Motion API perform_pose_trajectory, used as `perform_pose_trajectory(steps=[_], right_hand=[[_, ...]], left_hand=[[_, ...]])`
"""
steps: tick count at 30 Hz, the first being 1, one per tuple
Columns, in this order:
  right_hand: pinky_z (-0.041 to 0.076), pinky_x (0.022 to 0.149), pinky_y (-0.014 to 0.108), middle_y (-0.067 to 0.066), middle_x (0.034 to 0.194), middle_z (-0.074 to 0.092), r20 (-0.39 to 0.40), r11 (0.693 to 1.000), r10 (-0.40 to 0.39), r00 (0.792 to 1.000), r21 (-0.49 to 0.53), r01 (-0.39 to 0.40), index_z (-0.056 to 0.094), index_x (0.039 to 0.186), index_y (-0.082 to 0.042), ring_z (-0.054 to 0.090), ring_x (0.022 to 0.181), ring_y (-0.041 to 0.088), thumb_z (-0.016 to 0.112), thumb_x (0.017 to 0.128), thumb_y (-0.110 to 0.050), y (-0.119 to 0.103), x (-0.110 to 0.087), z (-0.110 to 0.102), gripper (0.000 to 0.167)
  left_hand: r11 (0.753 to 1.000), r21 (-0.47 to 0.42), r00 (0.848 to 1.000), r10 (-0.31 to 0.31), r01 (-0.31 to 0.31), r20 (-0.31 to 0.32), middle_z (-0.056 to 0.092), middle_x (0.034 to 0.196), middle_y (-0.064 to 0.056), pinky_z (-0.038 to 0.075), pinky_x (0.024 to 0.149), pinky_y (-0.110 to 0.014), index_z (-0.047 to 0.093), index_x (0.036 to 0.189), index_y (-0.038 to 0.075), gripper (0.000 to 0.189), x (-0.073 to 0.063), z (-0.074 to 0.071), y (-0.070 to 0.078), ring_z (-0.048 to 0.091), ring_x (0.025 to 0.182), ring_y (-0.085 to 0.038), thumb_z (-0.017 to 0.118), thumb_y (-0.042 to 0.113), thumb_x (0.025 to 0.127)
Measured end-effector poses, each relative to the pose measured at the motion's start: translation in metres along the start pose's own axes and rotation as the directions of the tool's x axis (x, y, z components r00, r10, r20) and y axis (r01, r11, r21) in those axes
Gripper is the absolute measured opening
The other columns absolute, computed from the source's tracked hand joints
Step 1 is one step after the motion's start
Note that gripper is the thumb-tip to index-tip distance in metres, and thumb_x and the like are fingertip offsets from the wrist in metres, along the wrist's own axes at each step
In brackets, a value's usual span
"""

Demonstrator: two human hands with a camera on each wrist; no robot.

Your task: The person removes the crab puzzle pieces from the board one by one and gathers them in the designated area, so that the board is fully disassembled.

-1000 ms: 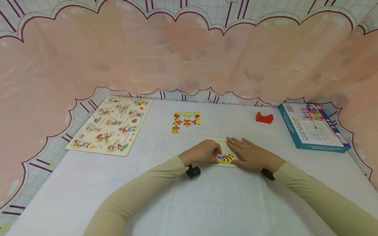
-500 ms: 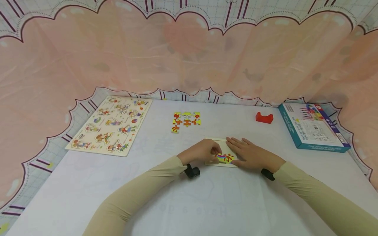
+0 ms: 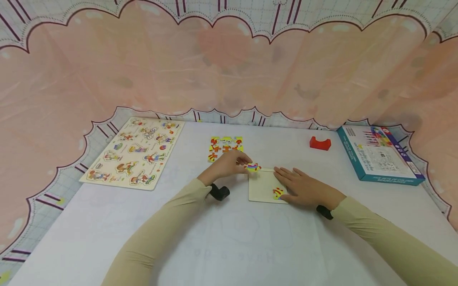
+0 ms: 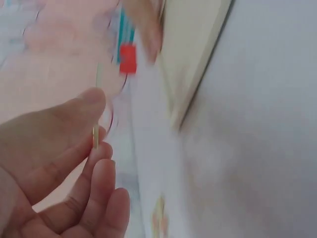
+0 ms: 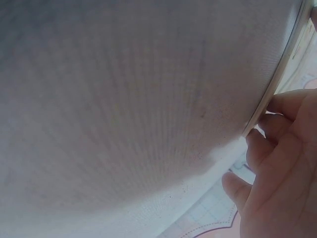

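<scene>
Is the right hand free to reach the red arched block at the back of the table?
Probably yes: bare table lies between the right hand and the red arched block, though that hand rests on the pale puzzle tray.

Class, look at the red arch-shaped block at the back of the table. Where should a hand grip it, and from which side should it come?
The red block sits on its flat base, the curved notch facing up and its two raised ends apart. Probably best to come straight down from above and pinch its long front and back faces. Nothing stands close beside it, and the blue box lies well off to its right.
</scene>
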State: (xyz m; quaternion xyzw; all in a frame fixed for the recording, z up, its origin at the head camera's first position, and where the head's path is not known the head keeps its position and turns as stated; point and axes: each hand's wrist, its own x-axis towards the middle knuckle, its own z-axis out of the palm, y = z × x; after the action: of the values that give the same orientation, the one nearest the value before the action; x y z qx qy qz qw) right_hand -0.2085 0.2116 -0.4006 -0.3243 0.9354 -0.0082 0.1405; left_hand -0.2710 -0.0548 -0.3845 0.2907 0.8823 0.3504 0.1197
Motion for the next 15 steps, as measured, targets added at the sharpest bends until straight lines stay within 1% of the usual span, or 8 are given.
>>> perform_pose_trajectory(steps=[4,7,11,15], right_hand=[[0.016,0.115,0.054,0.008,0.158,0.018,0.001,1.0,0.001,1.0,0.001,-0.001,0.021,0.15,-0.009,0.017,0.145,0.029,0.053,0.09,-0.047,0.001,0.0,0.002,0.078],[0.016,0.115,0.053,0.008,0.158,0.017,-0.001,1.0,0.0,1.0,-0.005,0.0,0.02,0.15,-0.009,0.017,0.145,0.029,0.053,0.09,-0.048,0.002,0.0,0.004,0.078],[0.017,0.115,0.053,0.008,0.158,0.017,-0.007,1.0,-0.004,1.0,-0.009,0.004,0.021,0.15,-0.009,0.017,0.145,0.029,0.053,0.091,-0.047,0.003,-0.001,0.003,0.077],[0.017,0.115,0.053,0.008,0.158,0.017,-0.004,1.0,-0.007,1.0,-0.008,0.007,0.021,0.15,-0.008,0.017,0.145,0.029,0.053,0.091,-0.046,0.002,-0.001,0.002,0.077]], left_hand=[[1.0,0.011,0.997,-0.014,0.015,-0.071,0.069,0.106,-0.011,0.049,0.089,-0.032,0.069,0.109,0.003,0.032,0.0,-0.019,-0.018,0.062,0.097,-0.024,0.075,0.014,0.079],[0.998,0.028,0.994,-0.052,0.055,-0.101,0.069,0.107,-0.013,0.048,0.09,-0.034,0.069,0.109,0.002,0.032,-0.001,-0.031,-0.03,0.061,0.098,-0.025,0.074,0.013,0.079],[0.992,0.072,0.988,-0.098,0.107,-0.116,0.067,0.107,-0.014,0.047,0.091,-0.035,0.069,0.109,0.003,0.031,-0.001,-0.04,-0.044,0.06,0.099,-0.026,0.074,0.014,0.08],[0.986,0.093,0.986,-0.129,0.139,-0.11,0.067,0.106,-0.014,0.047,0.087,-0.034,0.069,0.108,0.002,0.031,-0.002,-0.044,-0.054,0.059,0.096,-0.025,0.074,0.014,0.08]])
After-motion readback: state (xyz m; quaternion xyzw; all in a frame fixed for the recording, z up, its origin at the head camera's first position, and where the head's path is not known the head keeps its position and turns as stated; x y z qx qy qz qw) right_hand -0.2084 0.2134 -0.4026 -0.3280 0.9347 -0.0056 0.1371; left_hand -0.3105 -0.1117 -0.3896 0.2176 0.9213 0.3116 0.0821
